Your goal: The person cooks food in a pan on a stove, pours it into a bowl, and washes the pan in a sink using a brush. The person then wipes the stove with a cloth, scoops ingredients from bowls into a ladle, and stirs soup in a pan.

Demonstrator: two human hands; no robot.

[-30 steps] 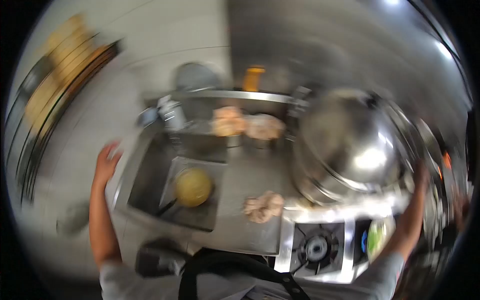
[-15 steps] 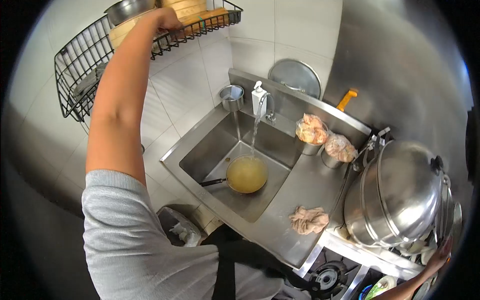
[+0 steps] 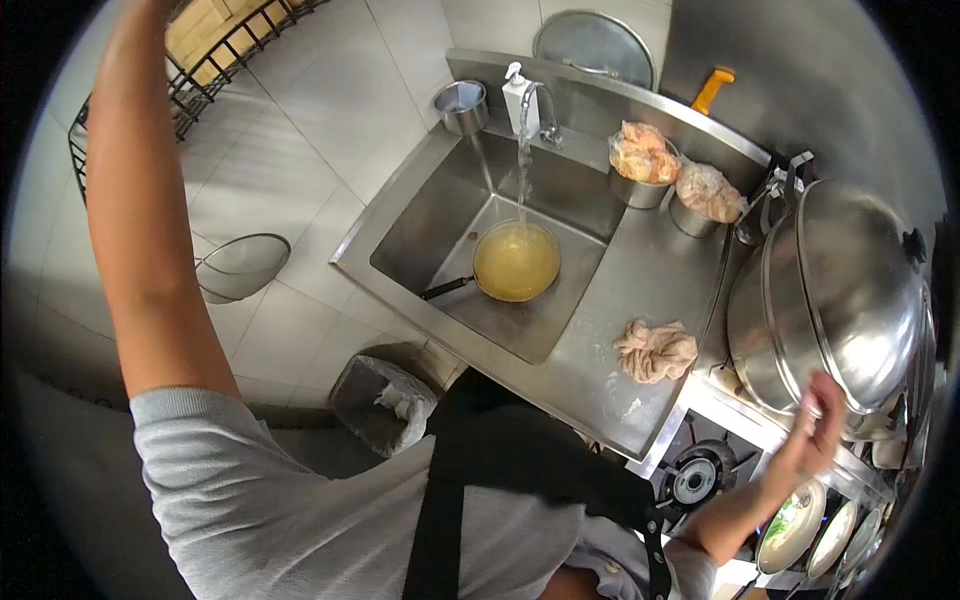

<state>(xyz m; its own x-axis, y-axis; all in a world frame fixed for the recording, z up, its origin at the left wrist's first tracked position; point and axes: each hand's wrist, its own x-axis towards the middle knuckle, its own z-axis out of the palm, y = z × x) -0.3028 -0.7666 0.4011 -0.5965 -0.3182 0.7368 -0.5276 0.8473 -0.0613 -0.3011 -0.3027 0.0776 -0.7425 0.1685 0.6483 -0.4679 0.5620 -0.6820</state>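
Note:
My left arm reaches up along the left side, and its hand is out of the picture beyond the top edge, near the black wire rack (image 3: 215,68). My right hand (image 3: 812,430) is raised beside the large domed steel pot (image 3: 850,290), fingers apart and holding nothing I can see. Below that hand, a pan with pale and green food (image 3: 790,525) sits on the stove. In the steel sink (image 3: 420,220), tap water runs into a frying pan (image 3: 516,262) full of yellowish water.
A crumpled cloth (image 3: 655,352) lies on the steel counter near the gas burner (image 3: 694,482). Two bagged steel containers (image 3: 640,190) stand at the back, near a soap bottle (image 3: 520,105). A lined bin (image 3: 385,405) and a hanging strainer (image 3: 242,268) are at left.
My view has tilted and shifted. The left hand, earlier at the wooden items on the rack, has left the picture. My right hand has moved up and inward from the far right edge.

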